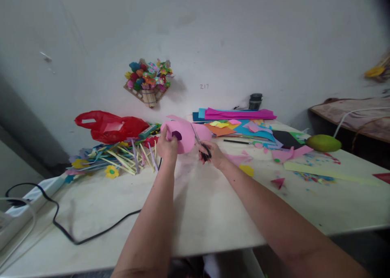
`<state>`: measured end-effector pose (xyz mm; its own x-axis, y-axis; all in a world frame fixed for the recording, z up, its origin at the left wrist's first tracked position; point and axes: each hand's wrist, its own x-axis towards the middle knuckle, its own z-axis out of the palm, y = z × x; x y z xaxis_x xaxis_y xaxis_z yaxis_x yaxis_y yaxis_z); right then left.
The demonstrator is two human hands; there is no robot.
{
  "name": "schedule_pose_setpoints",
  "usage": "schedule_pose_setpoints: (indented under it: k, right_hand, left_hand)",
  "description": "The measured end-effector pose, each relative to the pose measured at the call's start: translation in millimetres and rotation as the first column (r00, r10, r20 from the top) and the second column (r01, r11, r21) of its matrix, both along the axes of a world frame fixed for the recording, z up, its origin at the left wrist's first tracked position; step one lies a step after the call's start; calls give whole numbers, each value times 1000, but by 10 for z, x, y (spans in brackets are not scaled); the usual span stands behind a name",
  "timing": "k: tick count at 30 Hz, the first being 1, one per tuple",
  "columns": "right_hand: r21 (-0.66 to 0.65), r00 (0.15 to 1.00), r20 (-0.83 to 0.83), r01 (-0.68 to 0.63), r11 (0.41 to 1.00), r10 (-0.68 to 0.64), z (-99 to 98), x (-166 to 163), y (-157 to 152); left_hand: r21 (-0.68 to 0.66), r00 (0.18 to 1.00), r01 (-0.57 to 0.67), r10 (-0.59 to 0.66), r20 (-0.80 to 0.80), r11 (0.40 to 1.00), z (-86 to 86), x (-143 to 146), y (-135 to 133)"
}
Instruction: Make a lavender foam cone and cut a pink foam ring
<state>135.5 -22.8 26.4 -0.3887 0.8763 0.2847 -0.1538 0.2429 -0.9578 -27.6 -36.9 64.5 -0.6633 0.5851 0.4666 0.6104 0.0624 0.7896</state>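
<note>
Above the middle of the table, my left hand [167, 145] is closed on a curled sheet of pink paper [187, 139]. A dark purple piece [176, 136] shows against the pink, beside my left fingers; whether it is fixed there I cannot tell. My right hand [212, 153] grips a pair of scissors [204, 150] by the dark handles. Their blades point up and to the left, against the right part of the pink paper. How far the blades are apart is not clear.
Paper flowers and strips [122, 158] lie left, before a red plastic bag [112, 126]. Coloured paper sheets [240, 115] are stacked behind my right hand. A green mango-like fruit [323, 143] and paper scraps [315, 177] lie right. A black cable [91, 238] crosses the left side.
</note>
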Motion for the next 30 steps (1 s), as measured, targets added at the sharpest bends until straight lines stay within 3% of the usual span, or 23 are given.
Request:
schedule_pose_setpoints:
  k: [8,17,30]
  right_hand:
    - [65,998,32,-57,996,55,-29,51,65]
    - [-6,1000,-30,6,1000,-6,48,7,14]
    - [-14,994,-87,71,997,-72,-55,-35,134]
  left_hand:
    - [3,999,4,-3,-51,1000,-26,-27,26]
    - [0,999,12,-12,-45,1000,-35,-45,42]
    - [25,1000,14,-13,-10,1000,-33,-53,42]
